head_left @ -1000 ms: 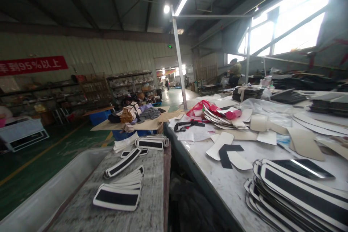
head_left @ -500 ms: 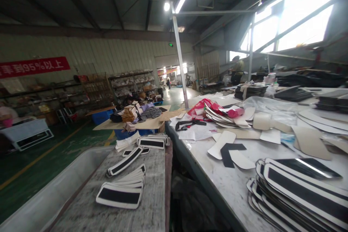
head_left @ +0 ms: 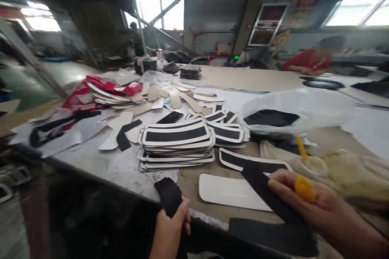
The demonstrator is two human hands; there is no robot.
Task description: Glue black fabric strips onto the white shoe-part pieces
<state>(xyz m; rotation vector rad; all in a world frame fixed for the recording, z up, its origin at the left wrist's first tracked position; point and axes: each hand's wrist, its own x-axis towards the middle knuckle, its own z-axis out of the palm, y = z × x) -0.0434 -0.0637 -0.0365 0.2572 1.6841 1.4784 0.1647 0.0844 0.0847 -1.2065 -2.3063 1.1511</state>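
Near the table's front edge, my left hand point(head_left: 173, 224) is closed around a folded strip of black material point(head_left: 168, 194). At the right, my right hand point(head_left: 310, 200) has its fingers pressed together on a yellow-handled tool point(head_left: 304, 189), its pale tip over a black piece point(head_left: 267, 194). That black piece lies partly across a plain white panel point(head_left: 231, 190) and a white-rimmed panel with a black middle point(head_left: 253, 161). Another black piece point(head_left: 264, 232) is below it. Stacked white-rimmed panels point(head_left: 176, 134) stand in the middle of the table.
A pot point(head_left: 314, 166) with a yellow stick stands beyond my right hand, beside yellowish cloth point(head_left: 349, 166). Clear plastic point(head_left: 322, 103) covers something black. Cut pale pieces and red plastic point(head_left: 80, 93) lie at the left. A person in red point(head_left: 306, 61) leans at the far table.
The view has swung right and down toward the table. Both hands have come into view, the left with black material and the right with a yellow-handled tool.
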